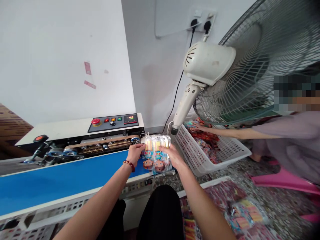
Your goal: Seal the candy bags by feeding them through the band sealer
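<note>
Between my two hands is a clear printed plastic packet [155, 160] with cartoon faces and yellow and pink sticks inside. My left hand [135, 154] grips its left edge, fingers closed, with a beaded bracelet at the wrist. On the opposite side my right hand [173, 156] holds the upper right edge, fingers pressed on the front. The packet is over the right end of a blue conveyor belt [82, 176]. Just left of its top edge is the roller and tan band [100, 142] of a sealing machine.
A control panel [113, 122] with a red stop button tops the machine. A large fan [212, 63] leans in at upper right. Another person's arm [237, 132] reaches into a white basket [197, 160] of packets. More packets [247, 213] lie in a lower basket beside my right arm.
</note>
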{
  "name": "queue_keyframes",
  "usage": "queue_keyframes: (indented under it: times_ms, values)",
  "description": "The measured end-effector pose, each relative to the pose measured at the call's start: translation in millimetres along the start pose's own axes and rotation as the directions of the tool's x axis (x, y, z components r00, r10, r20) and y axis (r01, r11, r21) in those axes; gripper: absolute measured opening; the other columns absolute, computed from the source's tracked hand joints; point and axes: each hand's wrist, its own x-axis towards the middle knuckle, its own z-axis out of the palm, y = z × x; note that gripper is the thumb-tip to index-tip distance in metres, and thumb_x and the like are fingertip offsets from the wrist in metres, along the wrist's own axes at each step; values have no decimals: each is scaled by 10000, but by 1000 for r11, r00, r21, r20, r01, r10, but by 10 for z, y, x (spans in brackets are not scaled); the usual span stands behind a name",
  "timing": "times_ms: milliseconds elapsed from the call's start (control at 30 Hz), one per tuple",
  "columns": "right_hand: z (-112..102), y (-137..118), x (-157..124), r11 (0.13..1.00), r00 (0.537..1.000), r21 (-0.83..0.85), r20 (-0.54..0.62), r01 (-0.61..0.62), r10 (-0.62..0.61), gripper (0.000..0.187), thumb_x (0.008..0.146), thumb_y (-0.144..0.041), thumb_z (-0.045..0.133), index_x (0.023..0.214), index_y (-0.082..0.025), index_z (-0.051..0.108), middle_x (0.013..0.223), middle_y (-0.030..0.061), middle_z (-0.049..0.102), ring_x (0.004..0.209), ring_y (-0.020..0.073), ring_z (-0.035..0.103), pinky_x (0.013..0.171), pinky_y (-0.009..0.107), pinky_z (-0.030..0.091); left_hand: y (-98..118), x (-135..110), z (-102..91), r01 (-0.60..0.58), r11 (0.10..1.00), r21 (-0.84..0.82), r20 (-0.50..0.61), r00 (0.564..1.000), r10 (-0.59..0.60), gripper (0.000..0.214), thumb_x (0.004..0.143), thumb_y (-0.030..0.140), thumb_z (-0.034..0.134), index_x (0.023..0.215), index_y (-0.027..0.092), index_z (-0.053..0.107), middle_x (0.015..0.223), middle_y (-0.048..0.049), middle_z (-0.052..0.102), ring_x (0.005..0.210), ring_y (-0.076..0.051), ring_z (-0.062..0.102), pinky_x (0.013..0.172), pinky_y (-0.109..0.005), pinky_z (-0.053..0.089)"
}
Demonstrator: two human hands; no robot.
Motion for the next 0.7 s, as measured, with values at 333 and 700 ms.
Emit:
queue_keyframes:
  times_ms: [333, 700]
  values:
    - [7, 91, 55, 999, 994, -17, -106, 32, -34, 530, 514, -418, 876, 969, -200, 714, 910, 51, 795, 871, 290, 747, 768, 366, 571, 77, 166, -94, 143, 974, 175, 21, 989, -149, 267, 663, 353, 774, 681, 139, 614, 716, -68, 662, 507, -128, 564, 432, -226, 237]
    - [102, 35, 9, 1000, 995, -7, -95, 9, -10, 521, 484, -374, 881, 948, -204, 719, 883, 36, 796, 812, 286, 750, 707, 353, 581, -95, 204, -879, 45, 817, 576, -148, 988, 51, 216, 799, 378, 641, 785, 173, 707, 640, -81, 635, 692, -248, 651, 607, -294, 470]
